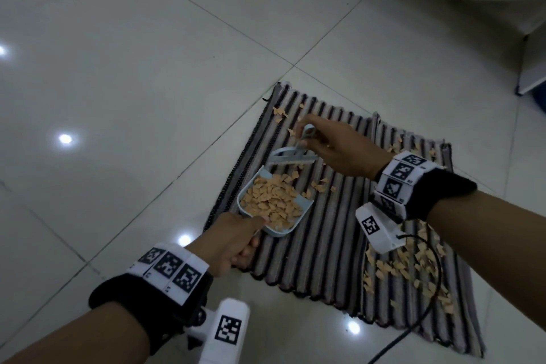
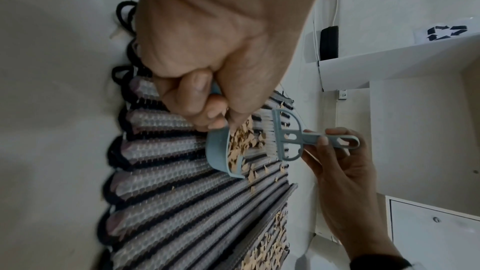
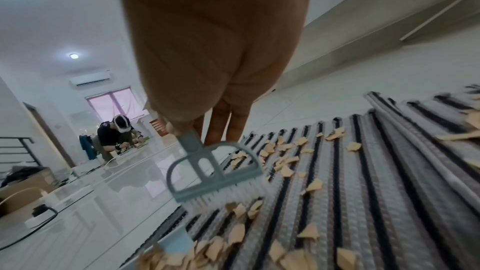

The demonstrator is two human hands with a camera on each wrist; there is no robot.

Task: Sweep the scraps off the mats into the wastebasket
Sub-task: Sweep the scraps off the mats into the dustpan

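shiny white floor tiles (image 1: 124, 74) fill most of the room, with small bright lights shining back off them. two striped mats lie side by side on the floor. the left mat (image 1: 322, 233) is grey with dark lines, and the right mat (image 1: 461, 298) sits just beside it, touching along one edge.

lots of small tan scraps (image 1: 273, 201) are heaped in a light blue dustpan (image 1: 295, 223). the dustpan rests on the left mat near its left edge. more loose scraps lie on the mat by the open mouth of the dustpan, and a big patch of them is spread on the right mat.

the left hand (image 1: 233, 241) has its grip curled tight round the dustpan handle. the right hand (image 1: 339, 148) has its grip pinching the thin handle of a little blue brush (image 1: 291, 156). the brush has white bristles, and they touch the mat just past the mouth of the dustpan.

both wrists wear black bands with white blocks that have black square patterns on them. a black cable (image 1: 425, 313) curls over the right mat.

far off in the right wrist view, a person (image 3: 116, 137) sits low on the floor.
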